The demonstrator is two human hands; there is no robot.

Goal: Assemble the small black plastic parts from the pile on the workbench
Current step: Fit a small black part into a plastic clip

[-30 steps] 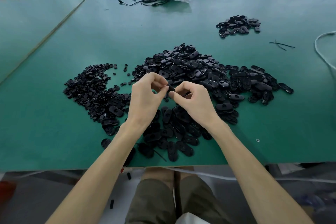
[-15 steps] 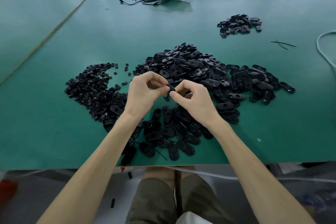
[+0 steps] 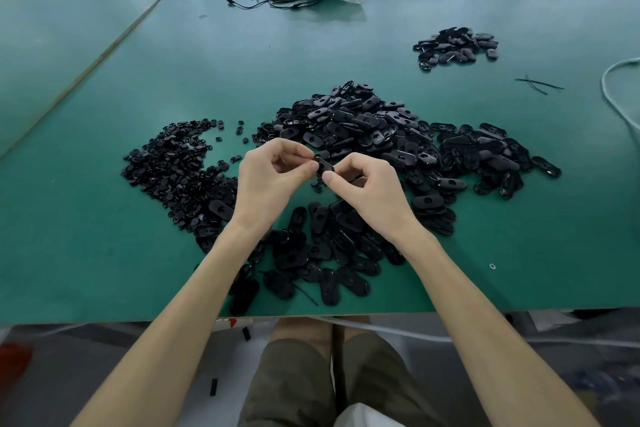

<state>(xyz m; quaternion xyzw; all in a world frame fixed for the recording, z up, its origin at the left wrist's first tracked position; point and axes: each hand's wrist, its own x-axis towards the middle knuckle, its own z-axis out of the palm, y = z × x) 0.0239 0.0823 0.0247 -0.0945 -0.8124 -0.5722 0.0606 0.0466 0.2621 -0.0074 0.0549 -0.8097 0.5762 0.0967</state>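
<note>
Small round pieces lie heaped on the left of the green workbench. My left hand is raised just right of them, thumb and forefinger pinched on the near end of one black oval part. My right hand pinches its other end, and the part is held clear of the bench, above the near edge of the main pile of oval parts. Whether a round piece is already seated in it is hidden by my fingertips. Recommended: keep the oval steady with the left, press square with the right thumb, and check the fit before it goes to the separate small heap far right. Against the earlier frames, both hands have kept their place and pinch; the part now shows slightly more of its face.
</note>
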